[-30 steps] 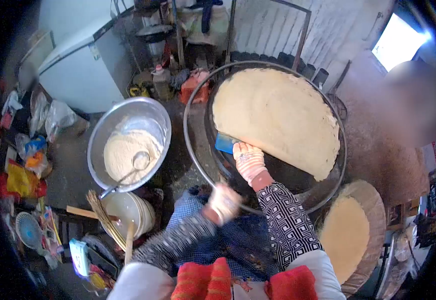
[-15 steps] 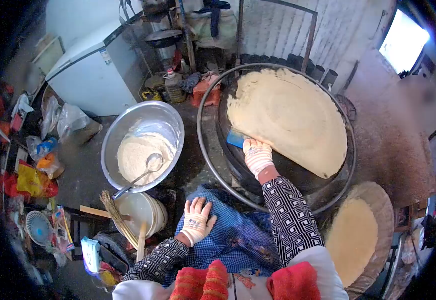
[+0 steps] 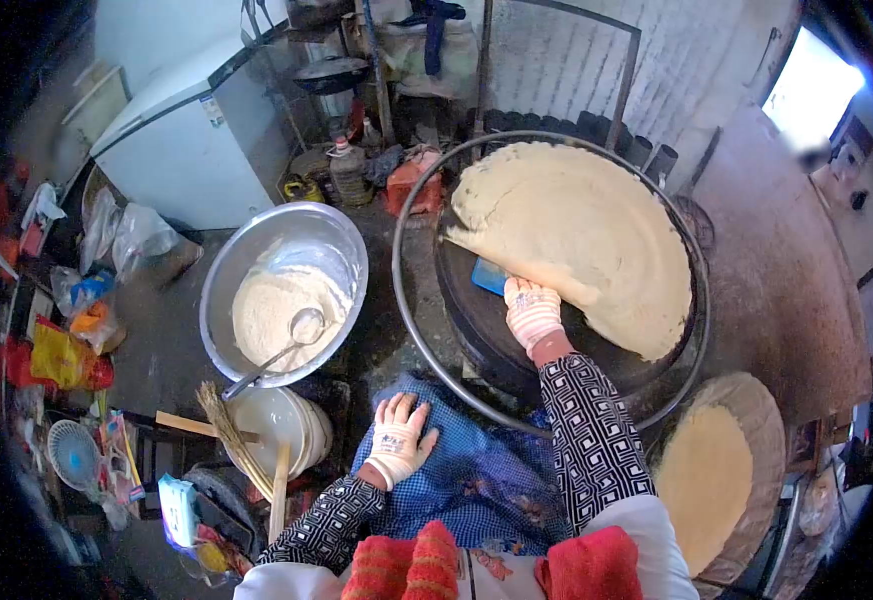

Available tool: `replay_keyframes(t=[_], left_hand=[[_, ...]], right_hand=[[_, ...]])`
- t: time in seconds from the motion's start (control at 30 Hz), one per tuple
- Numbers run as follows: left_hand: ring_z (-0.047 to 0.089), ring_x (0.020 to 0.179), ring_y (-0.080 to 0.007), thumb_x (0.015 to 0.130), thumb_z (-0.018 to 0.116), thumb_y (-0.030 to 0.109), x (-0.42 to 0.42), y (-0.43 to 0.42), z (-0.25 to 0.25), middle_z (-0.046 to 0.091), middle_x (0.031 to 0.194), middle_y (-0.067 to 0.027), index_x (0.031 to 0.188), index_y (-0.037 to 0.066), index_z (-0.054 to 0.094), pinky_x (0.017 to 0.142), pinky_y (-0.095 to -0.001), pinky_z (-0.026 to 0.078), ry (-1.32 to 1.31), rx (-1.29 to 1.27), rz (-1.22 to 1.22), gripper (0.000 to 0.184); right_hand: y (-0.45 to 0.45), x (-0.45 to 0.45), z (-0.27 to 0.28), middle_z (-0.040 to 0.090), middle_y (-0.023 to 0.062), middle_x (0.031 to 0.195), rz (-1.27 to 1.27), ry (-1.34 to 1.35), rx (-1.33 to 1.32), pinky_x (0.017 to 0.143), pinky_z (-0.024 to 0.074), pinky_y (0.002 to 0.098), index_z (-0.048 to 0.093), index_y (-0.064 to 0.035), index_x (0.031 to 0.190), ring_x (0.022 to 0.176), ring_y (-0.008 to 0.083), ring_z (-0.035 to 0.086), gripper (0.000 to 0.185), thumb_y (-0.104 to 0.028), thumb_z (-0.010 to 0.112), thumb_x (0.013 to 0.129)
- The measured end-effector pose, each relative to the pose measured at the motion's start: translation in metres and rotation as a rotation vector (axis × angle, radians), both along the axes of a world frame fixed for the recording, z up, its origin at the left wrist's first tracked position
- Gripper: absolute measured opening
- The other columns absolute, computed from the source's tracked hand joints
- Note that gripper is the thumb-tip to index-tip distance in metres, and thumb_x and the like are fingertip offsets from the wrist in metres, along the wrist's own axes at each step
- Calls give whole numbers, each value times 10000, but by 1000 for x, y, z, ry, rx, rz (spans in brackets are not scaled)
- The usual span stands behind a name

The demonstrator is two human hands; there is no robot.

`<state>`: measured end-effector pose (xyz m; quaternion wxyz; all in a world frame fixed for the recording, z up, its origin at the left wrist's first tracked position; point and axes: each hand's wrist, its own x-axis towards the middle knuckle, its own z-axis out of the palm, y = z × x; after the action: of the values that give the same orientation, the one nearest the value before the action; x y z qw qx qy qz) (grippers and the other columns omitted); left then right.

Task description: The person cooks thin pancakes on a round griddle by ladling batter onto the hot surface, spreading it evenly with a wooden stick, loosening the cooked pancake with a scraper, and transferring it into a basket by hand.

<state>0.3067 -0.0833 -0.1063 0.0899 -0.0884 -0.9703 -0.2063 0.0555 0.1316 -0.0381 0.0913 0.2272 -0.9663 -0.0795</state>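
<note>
My right hand [image 3: 535,312], in a striped glove, grips a blue scraper [image 3: 490,276] at the near edge of a wide sheet of pale batter [image 3: 577,220]. The batter covers most of the round dark griddle [image 3: 472,315]; along the near side the black surface is bare. The fingers hide part of the scraper. My left hand [image 3: 397,440], gloved too, lies with fingers spread on blue checked cloth [image 3: 457,480] over my lap.
A metal hoop [image 3: 404,240] surrounds the griddle. Left of it stands a steel bowl [image 3: 214,290] of batter with a ladle [image 3: 287,350]. Nearer sits a white bucket [image 3: 307,430] with a brush [image 3: 222,415]. At lower right a round pale flatbread [image 3: 707,470] rests in a shallow basket [image 3: 772,440].
My right hand and the scraper have shifted right along the batter's near edge. That edge now looks uneven and pushed up beside the scraper. My left hand stays on the cloth.
</note>
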Motion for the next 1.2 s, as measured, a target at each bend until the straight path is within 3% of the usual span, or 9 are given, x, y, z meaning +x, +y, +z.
replay_keyframes(t=[0.27, 0.4, 0.5, 0.6, 0.73, 0.83, 0.9, 1.0, 1.2], left_hand=[[491, 1182, -436, 806, 705, 164, -38, -34, -10, 510, 1274, -247, 1226, 20, 546, 1016, -486, 416, 204, 220, 128, 471], [542, 1130, -417, 901, 649, 215, -102, -100, 16, 530, 1258, -255, 1251, 33, 542, 989, -457, 453, 376, 111, 129, 408], [469, 1234, -415, 921, 602, 230, -145, -134, 48, 490, 1359, -210, 1335, 23, 488, 1062, -485, 380, 283, -114, 10, 477], [343, 1360, -409, 898, 570, 212, -175, -125, 43, 419, 1451, -196, 1377, 4, 466, 1161, -527, 230, 244, -504, -266, 532], [546, 1046, -351, 887, 604, 303, -153, -72, 56, 595, 1075, -155, 1004, 40, 626, 976, -530, 424, -86, -879, -607, 288], [510, 937, -363, 788, 610, 320, -79, -4, -19, 491, 829, -170, 763, 58, 514, 1024, -576, 329, 136, -350, -488, 280], [508, 1008, -354, 791, 626, 343, -26, 53, -24, 523, 924, -172, 860, 64, 557, 1037, -583, 311, -1, -112, -528, 296], [505, 1115, -341, 796, 650, 377, 33, 99, -13, 572, 1067, -177, 1007, 72, 622, 1057, -592, 283, -347, 67, -733, 372], [434, 1258, -348, 842, 672, 337, 69, 52, 38, 482, 1334, -154, 1266, 100, 546, 1076, -622, 218, -132, -36, -510, 501]], right_hand=[[2, 8, 10, 578, 171, 1304, 1, -111, 24, 1026, 401, 459, 531, -31, 1276, 1199, 309, 563, 393, -200, 442, 932], [5, 11, 19, 687, 158, 963, 81, -36, -135, 720, 544, 407, 578, -53, 1173, 871, 281, 689, 335, -88, 504, 848], [4, 24, -2, 509, 35, 514, 278, 531, -537, 350, 402, 334, 591, -82, 693, 376, 153, 462, 192, -109, 492, 855], [6, 33, -68, 519, 69, 634, -156, 581, 135, 450, 366, 330, 555, -88, 729, 545, 162, 482, 127, -152, 524, 834], [-18, 48, -37, 668, 184, 1117, 4, 23, -97, 813, 469, 444, 598, 50, 1208, 1007, 283, 640, 444, -244, 526, 883], [-28, 30, -47, 628, 213, 1228, -83, 18, -135, 963, 431, 479, 579, 58, 1235, 1125, 306, 607, 464, -232, 521, 878], [-21, 47, -29, 628, 226, 1224, -63, 134, -196, 978, 434, 488, 611, 61, 1185, 1145, 320, 596, 430, -202, 530, 855], [-8, 49, -41, 547, 122, 509, -28, 461, -311, 414, 460, 378, 569, -47, 601, 435, 224, 548, 162, -115, 532, 744], [34, 61, -3, 720, 192, 926, -39, 155, -237, 766, 560, 457, 659, 10, 994, 842, 315, 710, 252, -128, 503, 853]])
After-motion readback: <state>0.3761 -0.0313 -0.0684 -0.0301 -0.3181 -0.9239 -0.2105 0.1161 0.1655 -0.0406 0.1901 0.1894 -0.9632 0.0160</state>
